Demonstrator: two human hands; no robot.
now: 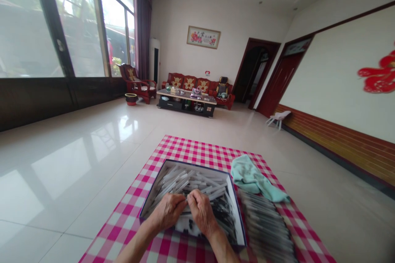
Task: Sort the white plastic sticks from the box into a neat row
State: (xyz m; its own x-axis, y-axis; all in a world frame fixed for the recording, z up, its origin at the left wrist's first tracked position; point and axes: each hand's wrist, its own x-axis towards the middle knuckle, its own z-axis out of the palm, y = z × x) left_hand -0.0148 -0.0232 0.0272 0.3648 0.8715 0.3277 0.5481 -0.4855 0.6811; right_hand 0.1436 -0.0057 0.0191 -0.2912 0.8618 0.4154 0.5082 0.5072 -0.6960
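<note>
My left hand (172, 210) and my right hand (201, 212) meet fingertip to fingertip over a shallow box (237, 209) with a dark blue rim. Both are closed in a pinch; whatever lies between the fingers is hidden or too small to make out. Whitish translucent tubes (177, 181), like pen barrels, fill the far and left part of the box. Thin dark pieces (222, 209) lie in its right part, beside my right hand. Small black bits (189, 225) show on the white bottom below my hands.
A pink-and-white checked cloth (129, 209) covers the table. Right of the box lies a blurred row of slender, pen-like sticks (267, 228), with a mint-green cloth (256, 178) behind it. Farther off stand a coffee table (187, 98), a wooden sofa (189, 83) and a small stool (279, 118).
</note>
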